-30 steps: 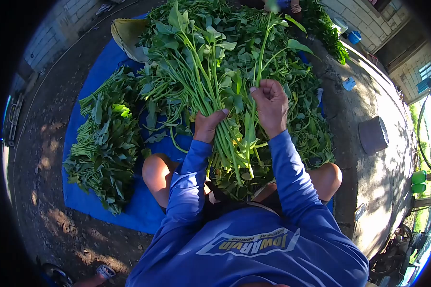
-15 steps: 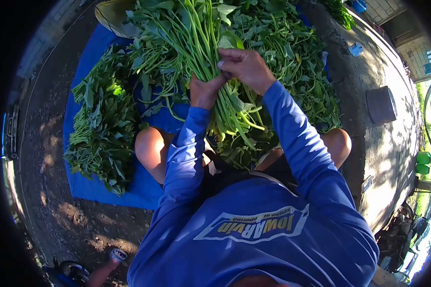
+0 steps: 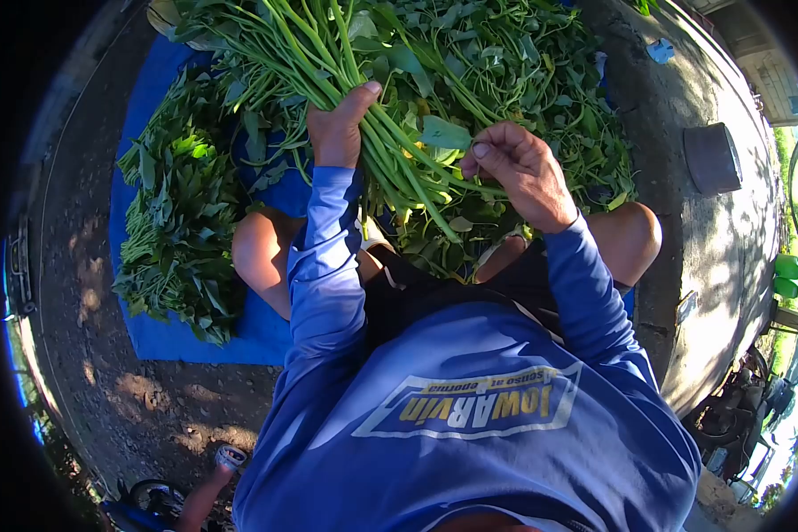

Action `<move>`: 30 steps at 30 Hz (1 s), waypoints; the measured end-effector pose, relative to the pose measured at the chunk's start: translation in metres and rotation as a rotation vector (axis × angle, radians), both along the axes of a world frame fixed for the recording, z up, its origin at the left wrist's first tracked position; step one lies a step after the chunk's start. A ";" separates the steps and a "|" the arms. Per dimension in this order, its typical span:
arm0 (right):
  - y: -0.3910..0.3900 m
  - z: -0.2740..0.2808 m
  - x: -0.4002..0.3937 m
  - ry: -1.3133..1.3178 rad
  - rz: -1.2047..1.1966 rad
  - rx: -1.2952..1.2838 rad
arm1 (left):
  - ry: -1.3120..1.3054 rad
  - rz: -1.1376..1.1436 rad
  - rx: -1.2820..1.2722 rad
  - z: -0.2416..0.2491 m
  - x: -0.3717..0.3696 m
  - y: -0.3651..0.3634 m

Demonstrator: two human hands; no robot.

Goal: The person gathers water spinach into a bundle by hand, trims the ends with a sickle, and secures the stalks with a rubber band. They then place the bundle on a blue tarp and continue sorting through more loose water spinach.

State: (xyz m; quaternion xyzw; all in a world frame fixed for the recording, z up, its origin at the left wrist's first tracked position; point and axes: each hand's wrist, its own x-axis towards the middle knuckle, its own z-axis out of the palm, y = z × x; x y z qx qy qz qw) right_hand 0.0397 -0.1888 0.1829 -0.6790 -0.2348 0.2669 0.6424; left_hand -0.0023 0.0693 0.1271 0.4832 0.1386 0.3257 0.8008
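Holding one stem bundle (image 3: 390,151), one leaf (image 3: 445,133) — two hands (image 3: 335,133)

Dark pebbly ground (image 3: 75,346) left, sun-dappled; pale concrete strip (image 3: 727,239) right, brightly sunlit; wall (image 3: 765,78) at upper right

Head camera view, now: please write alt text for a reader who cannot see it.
A person grips a bunch of green stems in the left hand and pinches a leaf with the right hand. Loose greens lie beyond, and a leafy pile rests on a blue sheet at the left.
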 end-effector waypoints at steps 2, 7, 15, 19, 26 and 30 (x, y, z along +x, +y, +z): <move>-0.021 0.001 -0.004 0.322 -0.109 0.236 | 0.007 0.019 -0.002 -0.001 0.001 0.000; -0.029 -0.014 -0.004 0.129 -0.145 -0.234 | 0.015 0.025 0.010 -0.005 0.003 0.000; -0.026 -0.006 -0.008 0.397 0.165 -0.363 | -0.075 0.004 0.065 0.005 -0.002 -0.010; -0.018 -0.001 -0.016 0.412 0.121 -0.318 | -0.115 -0.019 0.066 0.014 -0.004 -0.016; -0.010 0.006 -0.025 -0.347 0.252 -0.606 | -0.091 -0.041 0.147 0.029 -0.012 -0.027; -0.010 0.019 -0.036 -0.726 0.380 -0.800 | -0.108 -0.064 0.243 0.042 -0.016 -0.055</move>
